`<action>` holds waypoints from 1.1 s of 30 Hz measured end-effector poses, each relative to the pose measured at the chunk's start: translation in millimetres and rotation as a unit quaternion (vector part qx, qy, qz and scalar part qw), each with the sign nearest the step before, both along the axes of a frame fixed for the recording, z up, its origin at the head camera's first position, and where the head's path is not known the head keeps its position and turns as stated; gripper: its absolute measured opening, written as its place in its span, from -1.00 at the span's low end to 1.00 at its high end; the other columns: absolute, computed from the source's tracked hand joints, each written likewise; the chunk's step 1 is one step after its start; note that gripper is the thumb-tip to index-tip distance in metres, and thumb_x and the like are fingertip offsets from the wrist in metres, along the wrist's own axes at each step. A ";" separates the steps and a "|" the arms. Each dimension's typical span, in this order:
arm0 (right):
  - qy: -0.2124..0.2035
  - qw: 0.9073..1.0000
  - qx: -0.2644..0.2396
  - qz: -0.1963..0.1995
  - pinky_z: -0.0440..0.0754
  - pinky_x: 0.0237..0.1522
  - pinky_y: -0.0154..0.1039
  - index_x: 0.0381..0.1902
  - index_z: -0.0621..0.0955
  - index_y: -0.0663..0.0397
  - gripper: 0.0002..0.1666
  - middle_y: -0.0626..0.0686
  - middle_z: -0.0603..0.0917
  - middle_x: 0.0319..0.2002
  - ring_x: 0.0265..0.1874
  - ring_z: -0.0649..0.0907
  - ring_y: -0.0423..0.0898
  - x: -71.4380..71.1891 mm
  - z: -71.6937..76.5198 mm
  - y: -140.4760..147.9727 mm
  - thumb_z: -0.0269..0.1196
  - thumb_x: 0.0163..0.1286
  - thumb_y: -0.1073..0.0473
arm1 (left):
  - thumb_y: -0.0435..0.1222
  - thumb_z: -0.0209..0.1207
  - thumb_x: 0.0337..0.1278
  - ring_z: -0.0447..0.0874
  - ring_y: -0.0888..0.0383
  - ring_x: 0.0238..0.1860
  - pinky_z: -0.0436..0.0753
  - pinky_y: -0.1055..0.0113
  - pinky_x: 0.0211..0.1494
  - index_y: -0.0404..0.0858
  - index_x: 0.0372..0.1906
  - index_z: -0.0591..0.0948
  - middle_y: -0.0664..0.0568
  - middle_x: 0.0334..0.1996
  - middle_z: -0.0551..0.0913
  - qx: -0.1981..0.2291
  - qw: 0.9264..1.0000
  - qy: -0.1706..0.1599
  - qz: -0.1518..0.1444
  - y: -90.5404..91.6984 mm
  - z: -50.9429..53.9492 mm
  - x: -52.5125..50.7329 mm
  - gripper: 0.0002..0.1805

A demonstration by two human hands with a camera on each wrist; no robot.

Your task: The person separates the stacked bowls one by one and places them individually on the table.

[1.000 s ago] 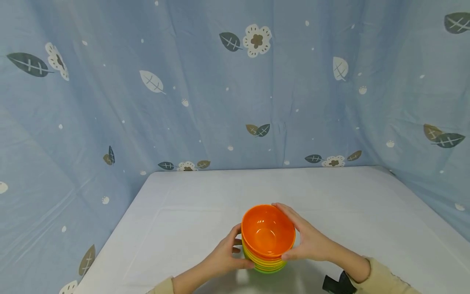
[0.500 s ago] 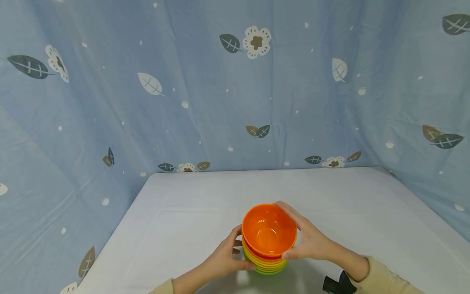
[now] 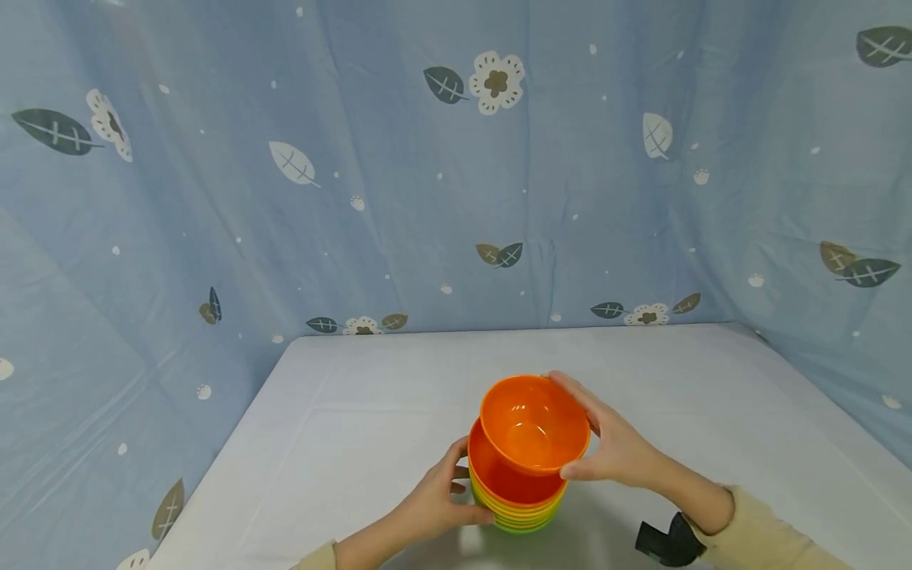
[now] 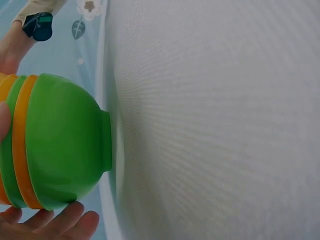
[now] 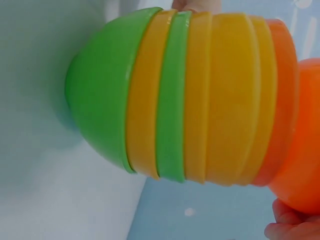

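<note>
In the head view, my right hand [image 3: 616, 451] grips an orange bowl [image 3: 530, 435] by its right side, thumb near the front and fingers at the far rim. That bowl is tilted and raised partly out of another orange bowl [image 3: 499, 475], the top one of a nested stack. My left hand [image 3: 435, 499] holds the stack's left side, thumb in front and fingers behind. Orange, yellow and green bowls alternate below; the lowest is a green bowl [image 4: 65, 140], its foot on the white table. In the right wrist view, the held orange bowl [image 5: 305, 145] overlaps the stack's upper end.
A white-covered table [image 3: 385, 380] spreads around the stack. Behind and at the sides hangs a blue curtain [image 3: 399, 198] with leaf and flower prints. A black device [image 3: 670, 542] sits by the right sleeve [image 3: 755, 530].
My right hand has lifted the top orange bowl up and to the right, uncovering the orange bowl beneath. The left hand stays in place on the stack.
</note>
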State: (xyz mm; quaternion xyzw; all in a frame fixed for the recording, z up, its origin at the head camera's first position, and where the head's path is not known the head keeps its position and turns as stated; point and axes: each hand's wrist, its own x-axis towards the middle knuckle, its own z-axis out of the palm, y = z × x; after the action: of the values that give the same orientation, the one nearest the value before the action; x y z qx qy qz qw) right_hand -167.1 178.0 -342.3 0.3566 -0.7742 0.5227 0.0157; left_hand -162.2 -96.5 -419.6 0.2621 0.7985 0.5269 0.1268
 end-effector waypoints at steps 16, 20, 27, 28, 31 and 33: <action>-0.005 0.995 0.036 -0.092 0.46 -0.04 -0.49 0.37 0.06 0.31 0.05 0.31 0.23 0.29 0.04 0.31 -0.56 -9.0 19.6 19.4 0.37 0.02 0.24 | -0.12 0.38 -0.16 0.50 0.09 0.02 0.54 0.32 -0.06 -0.09 0.35 0.10 -0.04 0.21 0.32 -0.004 1.000 -0.004 0.003 -0.4 0.3 0.8 -0.05; 0.001 0.992 0.046 -0.121 0.46 -0.07 -0.51 0.36 0.06 0.34 0.05 0.32 0.21 0.28 0.01 0.30 -0.57 -10.4 22.2 24.0 0.38 0.01 0.26 | -0.12 0.38 -0.16 0.50 0.07 0.02 0.54 0.30 -0.06 -0.09 0.35 0.11 -0.06 0.21 0.32 -0.002 1.000 -0.006 0.003 -0.3 1.2 1.2 -0.06; 0.004 0.988 0.049 -0.149 0.50 -0.13 -0.51 0.36 0.03 0.37 0.07 0.34 0.22 0.26 -0.03 0.32 -0.55 -12.1 28.2 34.9 0.38 0.01 0.30 | -0.14 0.39 -0.17 0.49 0.06 0.02 0.53 0.30 -0.07 -0.09 0.35 0.10 -0.08 0.23 0.31 0.001 1.000 -0.009 0.003 0.2 1.6 1.0 -0.05; 0.002 0.987 0.050 -0.155 0.50 -0.14 -0.51 0.37 0.03 0.36 0.06 0.33 0.23 0.25 -0.04 0.32 -0.54 -12.9 28.8 37.0 0.38 0.02 0.30 | -0.15 0.39 -0.17 0.49 0.06 0.02 0.54 0.30 -0.07 -0.09 0.35 0.10 -0.08 0.23 0.31 0.001 1.000 -0.008 0.004 0.4 1.9 1.2 -0.05; -0.007 0.983 0.053 -0.174 0.51 -0.16 -0.51 0.38 0.02 0.31 0.06 0.30 0.24 0.25 -0.03 0.33 -0.47 -16.5 30.3 44.0 0.37 0.04 0.29 | -0.18 0.39 -0.17 0.50 0.07 0.02 0.54 0.31 -0.07 -0.08 0.35 0.10 -0.07 0.23 0.30 0.001 1.000 -0.005 0.004 0.8 2.8 1.9 -0.05; -0.009 0.981 0.058 -0.186 0.50 -0.17 -0.52 0.39 0.00 0.30 0.07 0.31 0.21 0.26 0.02 0.36 -0.31 -19.4 30.9 49.3 0.36 0.06 0.29 | -0.20 0.39 -0.17 0.50 0.07 0.01 0.54 0.31 -0.07 -0.08 0.36 0.10 -0.07 0.23 0.30 0.000 1.000 -0.005 0.004 0.9 3.7 2.4 -0.04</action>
State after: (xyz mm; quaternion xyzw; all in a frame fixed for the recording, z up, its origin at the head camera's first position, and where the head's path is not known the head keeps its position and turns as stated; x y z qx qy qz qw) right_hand -186.5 227.3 -311.5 0.2013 -0.8562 0.4682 0.0849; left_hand -159.8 -95.6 -416.0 0.2561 0.7987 0.5291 0.1283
